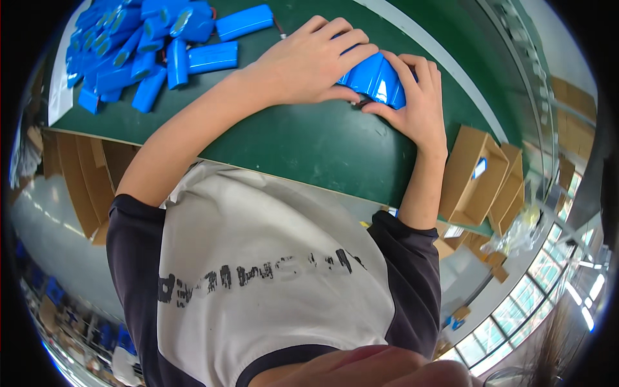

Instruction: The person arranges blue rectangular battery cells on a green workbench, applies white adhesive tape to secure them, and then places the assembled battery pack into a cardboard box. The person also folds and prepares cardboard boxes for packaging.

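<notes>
My left hand and my right hand are closed around a row of blue, shiny-wrapped battery packs over the green table. The left fingers lie across the top of the row's left side, with the thumb below it. My right hand grips the opposite end, its thumb at the lower edge. The fingers partly hide the packs. To the left lies a large heap of similar blue battery packs. Two loose packs, one battery pack and another battery pack, rest between the heap and my left hand.
Open cardboard boxes stand at the table's right end, with clear plastic film beside them. Another cardboard box is below the table's left edge. A white strip curves across the far side of the table.
</notes>
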A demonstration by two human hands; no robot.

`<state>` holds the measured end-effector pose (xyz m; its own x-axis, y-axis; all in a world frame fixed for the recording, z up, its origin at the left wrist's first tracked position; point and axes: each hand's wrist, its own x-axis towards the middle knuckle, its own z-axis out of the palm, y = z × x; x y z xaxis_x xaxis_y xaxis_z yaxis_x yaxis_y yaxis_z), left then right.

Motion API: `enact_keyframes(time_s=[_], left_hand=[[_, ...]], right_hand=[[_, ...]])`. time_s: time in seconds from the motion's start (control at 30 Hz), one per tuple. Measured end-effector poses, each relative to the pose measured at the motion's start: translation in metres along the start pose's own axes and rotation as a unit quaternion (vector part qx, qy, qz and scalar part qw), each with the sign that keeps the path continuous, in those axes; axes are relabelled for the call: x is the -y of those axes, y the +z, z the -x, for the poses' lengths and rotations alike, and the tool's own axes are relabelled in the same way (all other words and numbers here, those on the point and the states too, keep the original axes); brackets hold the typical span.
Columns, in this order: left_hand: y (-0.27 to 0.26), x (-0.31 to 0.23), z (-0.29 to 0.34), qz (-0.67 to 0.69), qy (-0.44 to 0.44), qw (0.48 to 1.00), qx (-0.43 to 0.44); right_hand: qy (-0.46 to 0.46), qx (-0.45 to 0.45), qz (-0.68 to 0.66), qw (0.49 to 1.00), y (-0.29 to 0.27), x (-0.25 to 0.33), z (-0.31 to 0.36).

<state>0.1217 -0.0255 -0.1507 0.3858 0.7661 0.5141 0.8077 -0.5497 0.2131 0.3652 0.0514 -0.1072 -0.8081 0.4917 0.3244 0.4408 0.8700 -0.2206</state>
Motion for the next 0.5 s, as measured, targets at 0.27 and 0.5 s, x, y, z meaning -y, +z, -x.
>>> enact_keyframes(time_s=[0.27,0.5], left_hand=[[0.027,-0.025,-0.038,0.046,0.042,0.998,0.028],[0.015,-0.013,-0.033,0.029,0.054,0.997,0.040]], right_hand=[[0.130,-0.036,0.112,0.985,-0.007,0.003,0.061],[0.088,-0.041,0.085,0.992,-0.008,-0.003,0.052]])
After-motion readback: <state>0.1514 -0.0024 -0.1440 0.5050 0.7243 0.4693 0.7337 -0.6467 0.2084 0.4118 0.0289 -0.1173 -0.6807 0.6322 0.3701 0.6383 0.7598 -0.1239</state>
